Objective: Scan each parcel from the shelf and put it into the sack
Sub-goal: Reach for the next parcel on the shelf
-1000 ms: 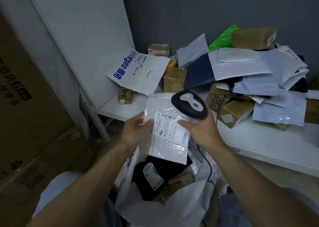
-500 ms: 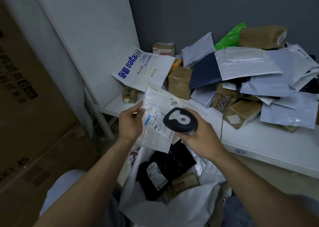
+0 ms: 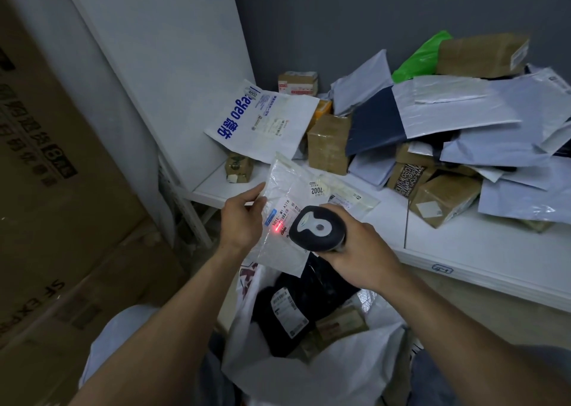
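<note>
A white parcel [image 3: 285, 189] is held tilted over the open white sack [image 3: 324, 371], its label lit red by the black scanner [image 3: 318, 228]; more parcels [image 3: 448, 109] are piled on the shelf [image 3: 463, 245].

one head-worn wide view looks forward and down, close over the sack [image 3: 309, 374], toward the shelf [image 3: 463, 245].

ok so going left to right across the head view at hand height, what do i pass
carton → left hand → parcel → scanner → right hand → brown box
</note>
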